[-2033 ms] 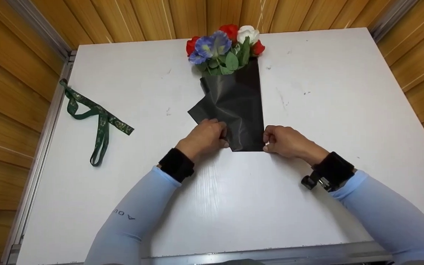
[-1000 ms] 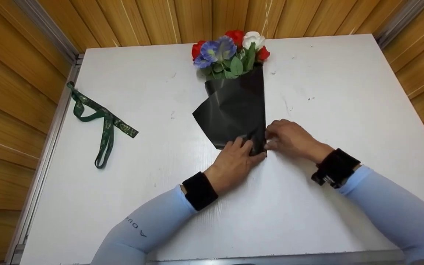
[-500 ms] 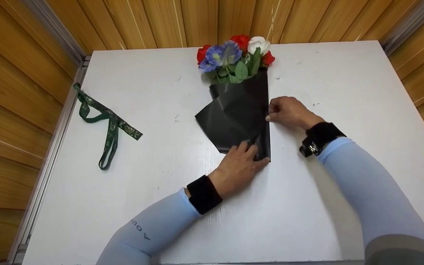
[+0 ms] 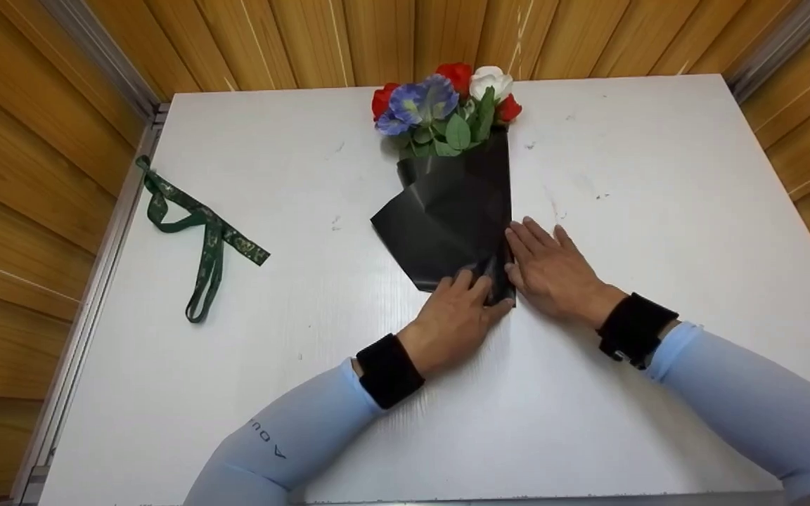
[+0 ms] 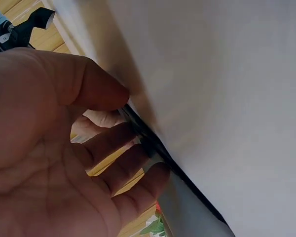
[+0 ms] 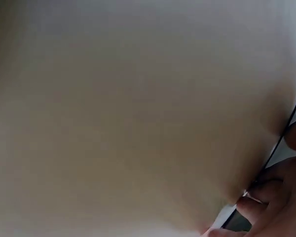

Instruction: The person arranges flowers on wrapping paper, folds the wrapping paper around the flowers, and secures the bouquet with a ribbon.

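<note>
Now that our right grip (image 4: 556, 273) is flattening from a curl, holding nothing, we're likely creasing the black paper (image 4: 440, 218) just left of it; our left grip (image 4: 451, 322), loosely spread, is resting on its near end.

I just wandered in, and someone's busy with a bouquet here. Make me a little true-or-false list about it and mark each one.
1. The flowers stick out past the top of the black wrapping. True.
2. They are all red. False: a white one and blue ones are there too.
3. The person's left hand rests on the lower part of the wrapping. True.
4. The other hand is up among the blooms. False: the right hand is at the wrapping's right edge, well below them.
5. A green ribbon lies on the white table. True.
6. It is tied round the bouquet. False: it lies loose, apart from it.
</note>
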The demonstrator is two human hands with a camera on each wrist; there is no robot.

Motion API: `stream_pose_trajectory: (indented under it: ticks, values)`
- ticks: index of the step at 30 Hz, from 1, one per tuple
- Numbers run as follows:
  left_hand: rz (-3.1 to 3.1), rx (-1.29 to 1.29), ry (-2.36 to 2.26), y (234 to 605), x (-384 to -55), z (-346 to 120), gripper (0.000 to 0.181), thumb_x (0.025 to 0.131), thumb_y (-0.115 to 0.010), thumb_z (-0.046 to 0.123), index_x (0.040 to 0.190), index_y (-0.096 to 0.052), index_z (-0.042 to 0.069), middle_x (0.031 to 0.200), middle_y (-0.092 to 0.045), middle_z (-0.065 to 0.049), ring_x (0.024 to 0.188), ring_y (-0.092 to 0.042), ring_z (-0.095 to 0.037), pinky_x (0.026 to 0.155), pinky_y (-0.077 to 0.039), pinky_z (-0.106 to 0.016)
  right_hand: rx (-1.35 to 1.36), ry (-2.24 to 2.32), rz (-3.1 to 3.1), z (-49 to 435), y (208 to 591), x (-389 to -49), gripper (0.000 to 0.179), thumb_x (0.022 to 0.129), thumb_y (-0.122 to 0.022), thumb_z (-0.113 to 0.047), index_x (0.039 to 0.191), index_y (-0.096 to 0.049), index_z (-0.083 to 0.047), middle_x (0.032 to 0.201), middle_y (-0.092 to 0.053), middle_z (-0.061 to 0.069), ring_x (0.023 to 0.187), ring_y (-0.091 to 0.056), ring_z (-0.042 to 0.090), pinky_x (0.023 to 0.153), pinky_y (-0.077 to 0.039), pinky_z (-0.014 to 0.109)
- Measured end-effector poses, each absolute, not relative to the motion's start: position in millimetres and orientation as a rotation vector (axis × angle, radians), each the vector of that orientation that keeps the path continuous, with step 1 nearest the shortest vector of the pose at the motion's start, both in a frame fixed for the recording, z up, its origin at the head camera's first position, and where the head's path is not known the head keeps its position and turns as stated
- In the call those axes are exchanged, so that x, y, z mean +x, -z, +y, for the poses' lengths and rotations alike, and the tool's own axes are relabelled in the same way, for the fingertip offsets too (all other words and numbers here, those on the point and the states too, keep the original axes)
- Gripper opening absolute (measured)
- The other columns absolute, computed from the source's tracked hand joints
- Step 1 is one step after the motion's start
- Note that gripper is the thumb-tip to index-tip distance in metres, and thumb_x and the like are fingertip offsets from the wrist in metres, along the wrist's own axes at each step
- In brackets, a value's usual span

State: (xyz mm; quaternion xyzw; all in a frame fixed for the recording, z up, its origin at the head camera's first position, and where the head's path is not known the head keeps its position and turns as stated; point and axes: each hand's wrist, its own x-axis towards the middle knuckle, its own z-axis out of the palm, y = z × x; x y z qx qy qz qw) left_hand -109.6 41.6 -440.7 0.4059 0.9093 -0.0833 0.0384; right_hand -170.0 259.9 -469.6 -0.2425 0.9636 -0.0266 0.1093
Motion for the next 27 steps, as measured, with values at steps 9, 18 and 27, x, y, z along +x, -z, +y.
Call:
stream_pose_trajectory:
  ticks: [9,18,27]
  values:
    - [2.787,1.259,0.287,441,-110,38,0.049,0.108,-0.047,0.025,0.155,-0.045,0.04,0.137,-0.053,-0.007,0.131,-0.046,-0.033,0.097,-0.05,-0.042,-0.585,0.152,2.773,260,468,-218,0.068,0.113,-0.026,-0.043,0.165,-0.01,-0.001,0.173,-0.007,0.017,0.159,0.0,0.037,0.123,-0.004,0.065]
    - [2.801,1.258,0.297,442,-108,39,0.05,0.108,-0.047,0.025,0.155,-0.045,0.041,0.133,-0.053,-0.006,0.125,-0.047,-0.031,0.092,-0.049,-0.039,-0.485,0.137,2.749,260,463,-269,0.069,0.112,-0.02,-0.044,0.165,-0.007,-0.002,0.173,-0.003,0.017,0.159,0.003,0.038,0.122,0.0,0.068]
    - [2.787,1.24,0.29,441,-110,38,0.05,0.108,-0.045,0.026,0.156,-0.043,0.042,0.135,-0.052,-0.005,0.125,-0.047,-0.03,0.093,-0.048,-0.039,-0.364,0.146,2.743,257,457,-318,0.066,0.111,-0.018,-0.039,0.165,-0.01,-0.003,0.172,-0.005,0.019,0.158,0.005,0.043,0.12,0.003,0.072]
